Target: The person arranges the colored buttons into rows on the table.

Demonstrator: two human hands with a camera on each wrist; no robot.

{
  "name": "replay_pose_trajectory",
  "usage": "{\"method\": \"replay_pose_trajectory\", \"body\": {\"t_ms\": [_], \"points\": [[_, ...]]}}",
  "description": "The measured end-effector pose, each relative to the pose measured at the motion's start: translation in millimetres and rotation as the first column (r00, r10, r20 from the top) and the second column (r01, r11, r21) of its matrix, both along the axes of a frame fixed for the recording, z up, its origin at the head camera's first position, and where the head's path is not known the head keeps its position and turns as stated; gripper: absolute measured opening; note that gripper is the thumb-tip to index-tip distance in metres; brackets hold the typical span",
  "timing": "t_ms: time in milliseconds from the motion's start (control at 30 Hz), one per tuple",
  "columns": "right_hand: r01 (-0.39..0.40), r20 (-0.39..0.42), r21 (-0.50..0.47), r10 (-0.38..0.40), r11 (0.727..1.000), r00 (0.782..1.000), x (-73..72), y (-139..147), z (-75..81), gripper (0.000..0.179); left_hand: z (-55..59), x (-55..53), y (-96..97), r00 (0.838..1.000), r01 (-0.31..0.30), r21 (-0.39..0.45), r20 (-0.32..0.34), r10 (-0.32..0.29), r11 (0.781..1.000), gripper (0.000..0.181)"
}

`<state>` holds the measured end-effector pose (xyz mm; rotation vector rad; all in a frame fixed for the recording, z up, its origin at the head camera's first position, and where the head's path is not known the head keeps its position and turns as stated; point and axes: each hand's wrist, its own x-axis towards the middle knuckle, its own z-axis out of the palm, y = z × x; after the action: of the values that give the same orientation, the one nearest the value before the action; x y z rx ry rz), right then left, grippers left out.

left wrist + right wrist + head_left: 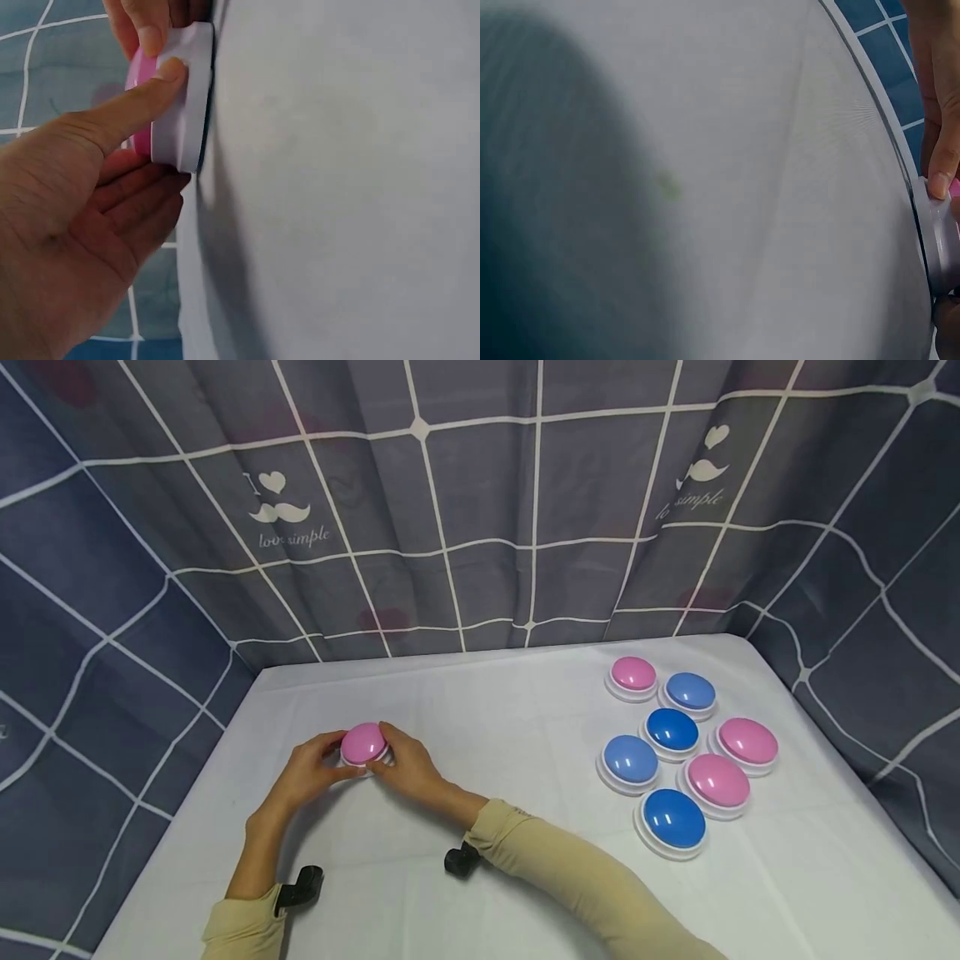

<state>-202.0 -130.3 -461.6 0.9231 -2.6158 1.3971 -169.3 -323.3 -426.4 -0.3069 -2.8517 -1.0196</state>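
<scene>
A pink-domed push button (363, 744) with a round white base sits at the left of the white table. My left hand (309, 772) grips it from the left side. From the right, my right hand (408, 764) holds the same button. In the left wrist view, the left thumb lies across the white base (180, 127), and the other hand's fingertips meet it near the top. Only a slice of the base (939, 240) shows at the edge of the right wrist view, between both hands' fingers; most of the dome is hidden there.
At the right of the table (480, 710) stands a cluster of several similar buttons: pink ones (718, 780), dark blue ones (675, 818) and lighter blue ones (631, 758). A grey curtain (480, 502) with white grid lines closes off the back and sides. Black camera mounts hang at both wrists.
</scene>
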Motion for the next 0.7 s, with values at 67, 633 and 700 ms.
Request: {"method": "replay_pose_trajectory", "body": {"t_ms": [67,633,700], "points": [[-0.005,0.007,0.014,0.005,1.000,1.000,0.8,0,0.0,0.063,-3.6,-0.2,-2.2,1.000,-0.004,0.005,0.010,0.004,1.000,0.065],[-0.018,-0.008,0.047,0.019,0.999,1.000,-3.3,10,1.4,0.066,7.7,3.8,0.5,0.999,-0.020,-0.065,0.038,0.023,0.998,0.077],[-0.019,0.018,0.048,0.018,0.999,1.000,-3.4,16,6.0,0.067,16.1,5.2,3.9,1.000,-0.024,-0.080,0.008,0.024,0.996,0.077]]}}
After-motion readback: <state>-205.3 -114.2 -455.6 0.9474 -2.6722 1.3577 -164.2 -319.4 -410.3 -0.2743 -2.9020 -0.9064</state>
